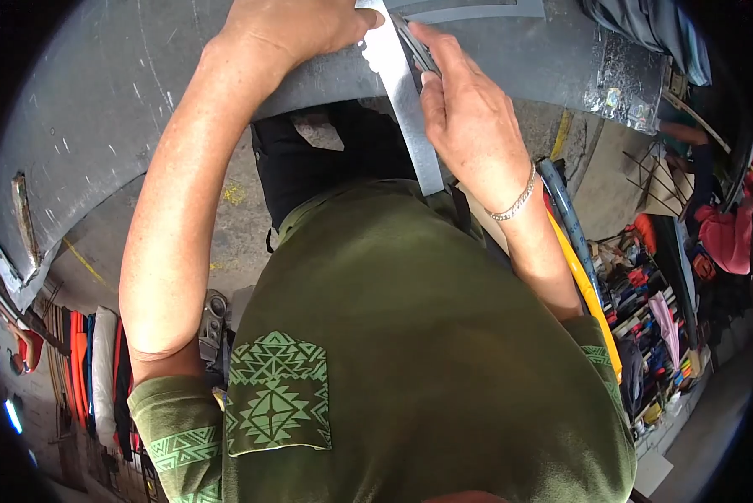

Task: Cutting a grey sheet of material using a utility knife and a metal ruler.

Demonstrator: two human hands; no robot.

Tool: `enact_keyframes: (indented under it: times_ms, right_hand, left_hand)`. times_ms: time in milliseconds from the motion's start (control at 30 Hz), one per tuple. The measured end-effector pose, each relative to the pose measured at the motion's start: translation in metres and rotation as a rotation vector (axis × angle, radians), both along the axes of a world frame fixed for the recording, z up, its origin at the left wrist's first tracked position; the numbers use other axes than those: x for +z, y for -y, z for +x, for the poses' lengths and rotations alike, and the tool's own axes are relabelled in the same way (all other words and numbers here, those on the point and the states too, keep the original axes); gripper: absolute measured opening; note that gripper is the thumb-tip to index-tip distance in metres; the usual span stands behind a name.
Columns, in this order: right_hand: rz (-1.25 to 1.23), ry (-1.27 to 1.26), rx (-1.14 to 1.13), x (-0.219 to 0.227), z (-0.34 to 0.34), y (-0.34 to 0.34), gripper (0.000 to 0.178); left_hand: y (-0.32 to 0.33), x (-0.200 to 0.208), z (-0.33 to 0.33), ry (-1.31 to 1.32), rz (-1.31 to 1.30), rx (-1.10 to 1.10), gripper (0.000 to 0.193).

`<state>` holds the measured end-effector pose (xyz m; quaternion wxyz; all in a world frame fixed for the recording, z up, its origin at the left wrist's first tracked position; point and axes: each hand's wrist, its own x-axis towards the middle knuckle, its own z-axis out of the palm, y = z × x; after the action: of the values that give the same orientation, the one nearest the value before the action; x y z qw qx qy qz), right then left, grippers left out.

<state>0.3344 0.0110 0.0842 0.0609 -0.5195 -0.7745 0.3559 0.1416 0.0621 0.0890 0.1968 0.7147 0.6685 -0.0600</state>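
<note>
A long, flat silvery strip, ruler-like, runs from the top of the view over the table's near edge toward my shirt. My left hand, partly cut off by the upper border, is closed on the strip's far end, its thumb tip on the face. To the strip's right, my right hand has thumb and fingers round a slim dark grey metal tool; its kind cannot be made out. The tool lies against the strip's right side. Both hands are over the dark grey worktable.
A pale flat strip lies on the table farther back. Dark folded cloth hangs at the far right corner. A worn stick lies at the left. Blue and yellow bars stand by my right forearm, and rolls of material stand lower left.
</note>
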Motion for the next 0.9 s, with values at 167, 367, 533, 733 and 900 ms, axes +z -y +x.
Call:
enact_keyframes:
  times_ms: [167, 367, 533, 733, 900]
  right_hand:
    - [0.037, 0.030, 0.027, 0.001, -0.001, -0.002, 0.045]
    - [0.009, 0.027, 0.106, 0.009, 0.005, -0.012, 0.048]
    - [-0.466, -0.480, -0.323, 0.017, 0.050, -0.028, 0.049]
    - [-1.087, -1.613, 0.093, 0.022, 0.100, -0.049, 0.145]
    - [-0.505, -0.726, -0.085, 0.033, 0.091, -0.065, 0.035]
  left_hand:
    - [0.000, 0.001, 0.002, 0.001, 0.006, 0.002, 0.087]
    - [0.001, -0.004, 0.002, -0.059, 0.032, -0.013, 0.092]
    - [0.000, 0.001, 0.003, -0.050, -0.024, -0.009, 0.094]
    - [-0.002, -0.029, -0.007, 0.031, 0.050, -0.011, 0.096]
    - [0.006, -0.017, -0.014, 0.455, 0.143, -0.087, 0.097]
